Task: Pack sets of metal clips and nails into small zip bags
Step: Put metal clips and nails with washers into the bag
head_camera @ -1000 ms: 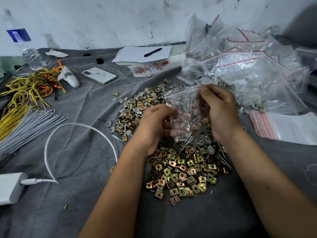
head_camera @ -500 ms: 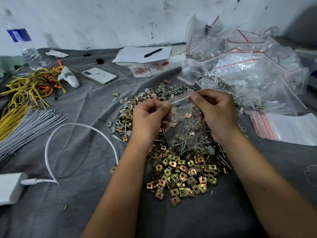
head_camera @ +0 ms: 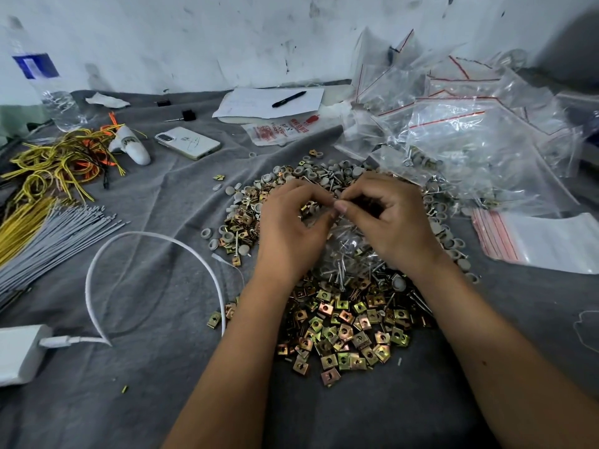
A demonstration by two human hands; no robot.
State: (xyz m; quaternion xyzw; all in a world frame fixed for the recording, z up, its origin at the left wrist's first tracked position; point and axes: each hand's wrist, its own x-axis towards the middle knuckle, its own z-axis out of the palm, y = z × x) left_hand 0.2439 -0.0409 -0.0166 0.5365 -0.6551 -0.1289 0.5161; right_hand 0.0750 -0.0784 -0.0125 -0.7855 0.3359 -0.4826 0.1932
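Nearest the camera, on the grey cloth (head_camera: 139, 367), lies the pile of metal clips (head_camera: 343, 328): small square plates, brass, gold and greenish in tint, each with a central hole. Loose nails (head_camera: 340, 277) lie along the far edge of this pile, thin, silver and headed.

Directly beyond the clip pile, the left hand (head_camera: 291, 231) and the right hand (head_camera: 389, 222) meet above the parts. Both hands are closed in a pinch, thumb against forefinger, on the top edge of one small zip bag (head_camera: 346, 241). The bag is clear plastic and hangs between the palms, low over the pile; nails show through its wall. Whether its seal is fully closed cannot be told.

Compared with half a second earlier, the pinch points have come together: the hands were spread to the two ends of the bag mouth, and the fingertips now almost touch at its middle. The bag also sits lower.

Beyond the hands, grey round caps (head_camera: 301, 173) are mixed with further clips. To the right of the clip pile lies a flat stack of empty zip bags (head_camera: 538, 241) with red seal lines; farther right and beyond, a heap of filled bags (head_camera: 470, 131). Left of the clip pile runs a white cable (head_camera: 155, 236) to a white charger (head_camera: 19, 354), with grey ties (head_camera: 58, 231) beyond it.
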